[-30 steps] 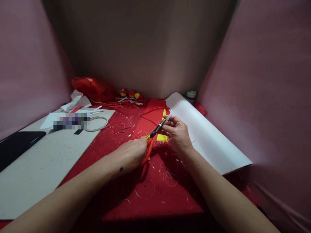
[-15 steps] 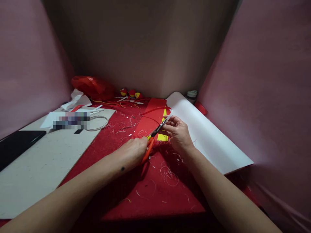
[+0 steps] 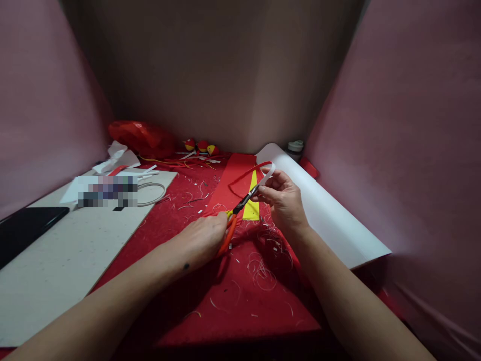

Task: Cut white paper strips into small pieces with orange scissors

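My left hand is wrapped round the orange and yellow handles of the scissors, whose dark blades point up and right. Between the fingers of my right hand is a narrow strip, white on one face and red on the other, which loops back to the left. The blade tips are beside the strip, near my right fingertips; whether they touch it is too small to tell. Under the scissors lie a red corrugated sheet and a yellow piece.
A pale board with a black device and a cable loop fills the left. A white rolled sheet lies right. At the back are a red bag and small red-yellow balls. Thread scraps litter the red cloth.
My right hand has moved slightly right with the strip, whose loop has shifted right and opened wider. My left hand has stayed nearly in place with the scissors.
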Demonstrator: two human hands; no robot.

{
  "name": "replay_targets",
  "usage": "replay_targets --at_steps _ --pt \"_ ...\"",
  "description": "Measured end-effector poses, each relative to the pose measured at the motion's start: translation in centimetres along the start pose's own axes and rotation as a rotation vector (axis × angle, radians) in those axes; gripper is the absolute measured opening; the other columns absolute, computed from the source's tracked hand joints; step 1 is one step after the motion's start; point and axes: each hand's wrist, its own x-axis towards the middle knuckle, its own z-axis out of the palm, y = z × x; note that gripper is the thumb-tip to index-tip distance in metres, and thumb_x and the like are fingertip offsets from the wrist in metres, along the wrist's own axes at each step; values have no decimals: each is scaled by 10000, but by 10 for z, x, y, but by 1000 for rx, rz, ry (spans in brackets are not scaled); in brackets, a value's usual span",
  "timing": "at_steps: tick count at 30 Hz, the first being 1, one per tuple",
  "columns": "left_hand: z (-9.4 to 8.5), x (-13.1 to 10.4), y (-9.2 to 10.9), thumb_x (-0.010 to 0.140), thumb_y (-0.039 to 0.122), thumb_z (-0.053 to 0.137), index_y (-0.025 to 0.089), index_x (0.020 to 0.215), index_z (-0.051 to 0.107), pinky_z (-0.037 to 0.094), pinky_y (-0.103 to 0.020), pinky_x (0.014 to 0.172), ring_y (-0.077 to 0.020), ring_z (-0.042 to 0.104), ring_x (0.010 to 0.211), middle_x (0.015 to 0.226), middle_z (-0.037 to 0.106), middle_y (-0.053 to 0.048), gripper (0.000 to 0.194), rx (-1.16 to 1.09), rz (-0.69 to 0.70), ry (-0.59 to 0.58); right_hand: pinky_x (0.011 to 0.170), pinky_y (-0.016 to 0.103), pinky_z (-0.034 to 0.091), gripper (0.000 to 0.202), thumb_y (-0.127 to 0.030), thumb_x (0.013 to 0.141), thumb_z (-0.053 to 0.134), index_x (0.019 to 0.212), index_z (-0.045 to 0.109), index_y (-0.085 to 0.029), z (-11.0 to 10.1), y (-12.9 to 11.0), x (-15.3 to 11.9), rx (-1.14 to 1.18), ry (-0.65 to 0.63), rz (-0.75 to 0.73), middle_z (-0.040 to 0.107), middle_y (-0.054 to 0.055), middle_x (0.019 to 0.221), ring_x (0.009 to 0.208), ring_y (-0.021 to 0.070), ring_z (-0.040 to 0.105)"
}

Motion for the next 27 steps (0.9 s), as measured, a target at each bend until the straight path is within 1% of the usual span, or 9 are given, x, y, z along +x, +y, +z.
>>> replay_targets --at_steps 3,7,13,22,27 --pt "2 -1 -1 749 444 438 202 911 454 356 -290 522 -203 584 672 843 642 -77 291 -39 -13 15 580 312 520 418 -138 605 568 1012 556 -231 4 -1 -3 9 -5 -20 526 -52 648 575 109 561" --pt "-1 -2 4 749 419 432 195 918 467 362 -293 528 -208 586 676 846 635 -82 283 -19 -9 4 571 282 520 474 -136 586 575 1046 530 -240 6 1 -4 13 23 14 481 -72 629 554 86 540" --pt "-3 -4 8 766 392 416 188 971 469 403 -295 584 -205 600 708 874 632 -86 294 -92 -36 -14 556 280 517 469 -126 573 590 1027 530 -222 5 3 -3 62 13 42 466 -68 642 547 81 527" --pt "-4 -4 5 763 380 420 185 923 471 385 -276 547 -183 589 685 862 618 -85 258 -102 39 -6 582 302 530 477 -137 577 613 1041 530 -216 3 6 -2 48 -12 53 468 -65 654 561 85 528" --pt "-3 -4 6 755 386 430 178 922 471 373 -276 544 -179 578 663 816 615 -75 270 -61 -25 5 581 307 537 481 -133 588 607 1057 527 -206 1 7 -2 53 -28 49 480 -60 651 569 91 541"
